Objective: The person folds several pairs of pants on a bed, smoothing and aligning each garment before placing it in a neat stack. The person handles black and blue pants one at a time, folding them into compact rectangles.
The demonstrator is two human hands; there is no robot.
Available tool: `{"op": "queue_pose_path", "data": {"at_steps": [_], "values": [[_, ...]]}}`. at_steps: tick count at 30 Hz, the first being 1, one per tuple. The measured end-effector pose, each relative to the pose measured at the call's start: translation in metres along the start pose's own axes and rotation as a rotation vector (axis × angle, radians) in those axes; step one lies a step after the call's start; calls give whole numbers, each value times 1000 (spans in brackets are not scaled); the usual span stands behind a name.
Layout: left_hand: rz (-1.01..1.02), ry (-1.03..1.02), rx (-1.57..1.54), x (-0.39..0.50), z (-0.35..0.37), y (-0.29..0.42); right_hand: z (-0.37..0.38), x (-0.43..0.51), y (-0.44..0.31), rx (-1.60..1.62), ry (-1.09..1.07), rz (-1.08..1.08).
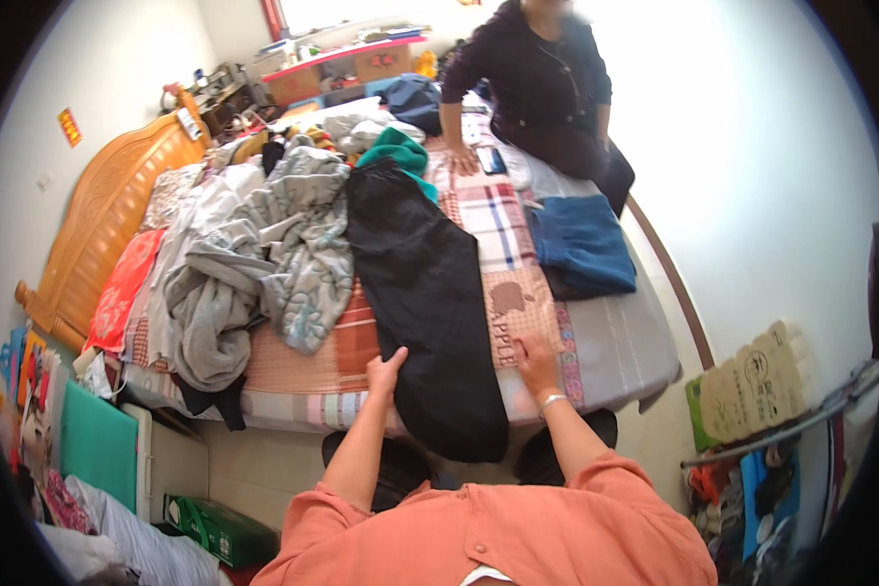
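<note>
A pair of black trousers (432, 293) lies lengthwise on the bed in front of me, its lower end hanging over the near edge. My left hand (385, 373) is at the left edge of the trousers, thumb against the black cloth; whether its fingers pinch the fabric is hard to make out. To the right of the trousers, my right hand (538, 360) rests on the patterned bed cover (513, 293), fingers a little apart and nothing seen in them. A silver bracelet (553, 400) circles my right wrist.
Folded blue trousers (582, 238) lie to the right. Crumpled grey blankets (300, 242) and a green garment (398, 152) lie to the left and beyond. Another person (538, 88) sits at the far side, one hand near a phone (491, 160). A wooden headboard (117, 205) stands left.
</note>
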State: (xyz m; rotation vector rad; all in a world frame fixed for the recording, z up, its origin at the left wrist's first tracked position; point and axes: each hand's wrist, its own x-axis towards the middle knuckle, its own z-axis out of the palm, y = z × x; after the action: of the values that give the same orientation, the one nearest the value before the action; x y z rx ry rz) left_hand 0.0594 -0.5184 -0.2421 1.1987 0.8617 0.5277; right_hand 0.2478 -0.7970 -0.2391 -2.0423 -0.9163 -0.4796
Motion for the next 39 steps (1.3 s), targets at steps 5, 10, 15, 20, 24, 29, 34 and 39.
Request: {"op": "queue_pose_path", "data": {"at_steps": [5,10,15,20,24,29,34,39], "values": [[43,45,172,2,-5,8,2,6,-6,6,6,4],[-20,30,60,-4,-1,10,1,5,-9,32,29,-6],[15,-2,48,6,-7,2,2,10,-6,12,47,-58],[14,39,104,4,-5,1,-4,9,-14,44,29,-2],[5,34,92,2,-8,2,-4,12,-15,33,34,-26],[77,89,170,0,-6,1,-1,9,-14,25,20,-9],[13,37,135,13,-16,-3,1,12,-13,51,34,-51],[-73,-54,10,8,-16,3,1,9,-7,98,-6,13]]}}
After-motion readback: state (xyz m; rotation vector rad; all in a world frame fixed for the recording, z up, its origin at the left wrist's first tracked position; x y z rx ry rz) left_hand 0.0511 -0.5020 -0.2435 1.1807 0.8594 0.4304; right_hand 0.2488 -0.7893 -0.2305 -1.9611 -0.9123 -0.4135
